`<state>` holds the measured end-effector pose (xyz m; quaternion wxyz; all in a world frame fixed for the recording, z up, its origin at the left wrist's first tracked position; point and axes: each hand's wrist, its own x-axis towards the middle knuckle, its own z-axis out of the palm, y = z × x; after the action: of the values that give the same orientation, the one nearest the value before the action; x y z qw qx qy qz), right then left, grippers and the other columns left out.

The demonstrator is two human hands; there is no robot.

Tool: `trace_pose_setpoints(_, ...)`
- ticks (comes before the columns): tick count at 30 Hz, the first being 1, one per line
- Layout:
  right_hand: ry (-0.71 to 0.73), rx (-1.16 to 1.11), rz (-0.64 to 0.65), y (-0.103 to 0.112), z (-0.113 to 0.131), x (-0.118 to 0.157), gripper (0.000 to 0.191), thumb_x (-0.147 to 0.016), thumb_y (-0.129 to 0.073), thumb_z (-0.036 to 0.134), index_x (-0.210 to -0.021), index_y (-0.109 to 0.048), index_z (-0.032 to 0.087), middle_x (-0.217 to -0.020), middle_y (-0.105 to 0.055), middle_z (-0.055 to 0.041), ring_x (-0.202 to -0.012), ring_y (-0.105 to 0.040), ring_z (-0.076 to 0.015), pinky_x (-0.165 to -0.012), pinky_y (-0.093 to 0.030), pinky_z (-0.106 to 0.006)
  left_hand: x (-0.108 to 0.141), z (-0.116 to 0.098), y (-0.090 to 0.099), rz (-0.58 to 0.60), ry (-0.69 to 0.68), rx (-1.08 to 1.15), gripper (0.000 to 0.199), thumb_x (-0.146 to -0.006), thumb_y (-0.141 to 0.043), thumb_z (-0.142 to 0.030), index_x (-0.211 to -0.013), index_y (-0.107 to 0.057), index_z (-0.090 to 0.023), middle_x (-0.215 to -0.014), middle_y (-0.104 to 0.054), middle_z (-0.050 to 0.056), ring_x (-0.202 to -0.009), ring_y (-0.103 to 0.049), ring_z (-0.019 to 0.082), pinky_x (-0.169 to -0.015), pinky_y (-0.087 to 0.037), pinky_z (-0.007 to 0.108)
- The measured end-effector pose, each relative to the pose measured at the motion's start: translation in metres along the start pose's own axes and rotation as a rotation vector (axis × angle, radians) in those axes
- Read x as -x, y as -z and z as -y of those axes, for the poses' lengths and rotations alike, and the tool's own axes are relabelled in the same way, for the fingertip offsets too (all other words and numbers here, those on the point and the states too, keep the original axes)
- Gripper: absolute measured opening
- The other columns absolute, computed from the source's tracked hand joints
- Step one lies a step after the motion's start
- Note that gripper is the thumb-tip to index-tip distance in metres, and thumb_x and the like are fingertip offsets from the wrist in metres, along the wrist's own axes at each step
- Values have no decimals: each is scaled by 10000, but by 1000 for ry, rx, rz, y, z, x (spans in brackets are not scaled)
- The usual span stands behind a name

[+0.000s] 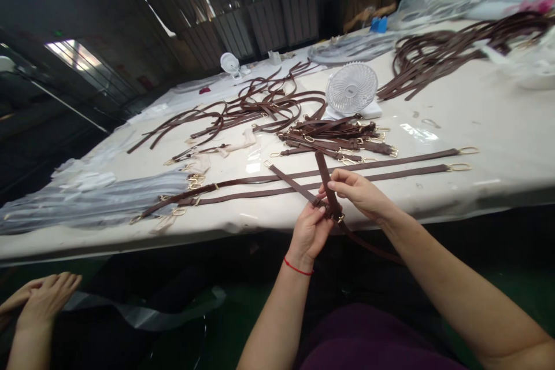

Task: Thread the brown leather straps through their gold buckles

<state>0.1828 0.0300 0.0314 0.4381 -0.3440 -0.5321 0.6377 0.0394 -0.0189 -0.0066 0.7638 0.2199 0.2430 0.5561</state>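
A brown leather strap (324, 176) with a gold buckle (340, 218) is between my two hands over the table's front edge. My left hand (310, 230) wears a red string at the wrist and pinches the strap close to the buckle. Higher up, my right hand (358, 189) grips the strap's upright end between thumb and fingers. One strap piece (295, 186) with a metal ring slants up and left from my left hand. Another length hangs toward my lap. Two long straps (403, 173) with gold hooks lie across the table behind my hands.
Beyond the straps are a pile of short straps with clasps (333, 137) and a small white fan (352, 89). Plastic-wrapped straps (99, 196) lie at left. A co-worker's hands (47, 300) are at lower left; another person (368, 0) sits across the table.
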Motion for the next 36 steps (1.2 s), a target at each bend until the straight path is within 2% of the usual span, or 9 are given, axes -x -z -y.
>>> trace_pose_setpoints(3,-49,-27,11,-1,1,1,281,-802,-681,387,-832,-475,198,-852,-699,-36,-661,-625,-154,-538,-458,-225,1,4,-3,11,50,-9,392,-777,-687,-162,-1152,-575,-161,-1073,-637,96,-1006,-615,226,-930,-455,380)
trace_pose_setpoints(6,-75,-29,-11,-2,5,-1,323,-778,-688,391,-933,-467,215,-809,-688,-19,-516,-554,-117,-412,-352,-184,2,10,-6,40,105,-78,489,-726,-739,-139,-1184,-569,-170,-1158,-614,102,-1018,-601,201,-835,-462,275)
trace_pose_setpoints(8,-64,-25,-17,-2,6,-2,358,-776,-685,372,-1037,-493,218,-809,-677,-14,-550,-566,-122,-442,-381,-192,2,13,-6,46,125,-133,527,-700,-756,-123,-1190,-569,-177,-1135,-617,86,-926,-602,158,-716,-444,216)
trace_pose_setpoints(11,-42,-47,-9,0,3,-3,366,-781,-684,333,-1098,-553,204,-845,-664,-24,-710,-612,-148,-562,-449,-213,1,15,-2,29,131,-168,474,-695,-763,-137,-1134,-588,-171,-941,-614,37,-682,-527,78,-558,-367,184)
trace_pose_setpoints(15,-56,-96,-30,3,0,-3,298,-778,-700,342,-1025,-617,197,-870,-648,-30,-777,-603,-156,-635,-460,-227,-2,13,1,82,187,-109,303,-720,-754,-168,-980,-603,-128,-779,-513,4,-567,-404,43,-480,-280,170)
trace_pose_setpoints(20,-63,-124,-57,5,12,2,297,-797,-685,468,-795,-622,178,-737,-592,-17,-632,-526,-131,-582,-435,-238,-5,9,0,61,181,-31,245,-738,-754,-213,-911,-615,-110,-829,-529,31,-562,-369,37,-476,-293,170)
trace_pose_setpoints(25,-14,205,91,15,23,15,384,-860,-602,488,-651,-593,166,-675,-525,-10,-657,-497,-142,-663,-410,-266,-9,2,9,22,105,-31,209,-802,-709,-255,-914,-612,-107,-977,-613,96,-536,-329,32,-469,-296,175)
trace_pose_setpoints(29,-37,463,265,24,15,27,423,-898,-526,471,-615,-582,162,-740,-499,-27,-718,-504,-166,-724,-392,-290,-11,0,17,-6,47,-37,215,-827,-687,-292,-900,-596,-112,-813,-588,45,-494,-295,29,-445,-264,164)
trace_pose_setpoints(36,-92,545,288,26,-2,38,412,-906,-468,424,-598,-540,161,-771,-474,-30,-700,-481,-161,-671,-377,-294,-12,2,16,-40,-9,-56,261,-879,-615,-352,-979,-568,-115,-867,-627,92,-479,-321,28,-445,-244,159)
